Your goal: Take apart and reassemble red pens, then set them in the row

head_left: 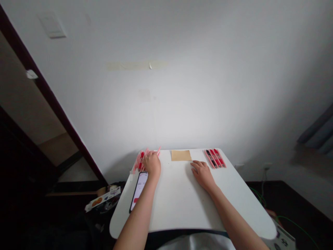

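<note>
My left hand [152, 163] rests at the far left of a small white table [182, 201], fingers curled over a pile of red and pink pens [139, 161]; one pink pen [158, 150] sticks out past its knuckles. My right hand [202, 172] lies flat on the tabletop near the middle, fingers stretched out, holding nothing. A tan paper square [181, 155] lies at the far edge between the hands. A neat row of red and black pens [215, 158] lies just beyond the right hand at the far right.
A phone [139, 191] with a lit screen lies along the table's left edge by my left forearm. A white wall stands right behind the table. Clutter and a printed box [102, 199] sit on the dark floor at left; green cables [260, 198] run at right.
</note>
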`<state>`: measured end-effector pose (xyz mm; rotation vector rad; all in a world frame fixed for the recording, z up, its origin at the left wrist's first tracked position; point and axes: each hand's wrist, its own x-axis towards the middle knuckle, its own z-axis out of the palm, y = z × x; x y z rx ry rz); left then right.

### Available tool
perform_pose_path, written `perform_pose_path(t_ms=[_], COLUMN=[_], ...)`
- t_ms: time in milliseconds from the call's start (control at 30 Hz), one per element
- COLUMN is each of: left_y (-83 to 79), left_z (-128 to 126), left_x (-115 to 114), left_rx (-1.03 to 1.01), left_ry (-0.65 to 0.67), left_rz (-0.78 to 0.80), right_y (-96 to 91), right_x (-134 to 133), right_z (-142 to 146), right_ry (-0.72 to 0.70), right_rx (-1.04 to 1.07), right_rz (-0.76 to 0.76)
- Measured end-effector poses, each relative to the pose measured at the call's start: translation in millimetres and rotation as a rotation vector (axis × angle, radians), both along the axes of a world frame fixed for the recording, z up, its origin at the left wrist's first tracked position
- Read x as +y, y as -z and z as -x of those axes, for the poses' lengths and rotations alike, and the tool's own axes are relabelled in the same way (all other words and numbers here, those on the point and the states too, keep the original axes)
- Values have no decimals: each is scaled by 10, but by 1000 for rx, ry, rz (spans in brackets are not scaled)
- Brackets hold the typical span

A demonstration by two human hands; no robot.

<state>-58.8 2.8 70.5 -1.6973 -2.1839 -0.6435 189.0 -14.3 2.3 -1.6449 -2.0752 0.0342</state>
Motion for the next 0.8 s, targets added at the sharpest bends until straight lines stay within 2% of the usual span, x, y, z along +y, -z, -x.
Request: perform_pose_path(t_ms=[233,533,800], left_y=[25,240,419], left_z=[-268,-593,-677], left_x=[-24,-44,-73], left_rx=[-51,-137,-267], left_ry=[149,366,517], left_rz=[9,25,23], right_y=[17,16,54], right_x=[6,15,41], right_z=[3,-6,-25], right_ry=[-2,-5,-2], right_rx=[23,84,150], right_rz=[-14,-43,-98])
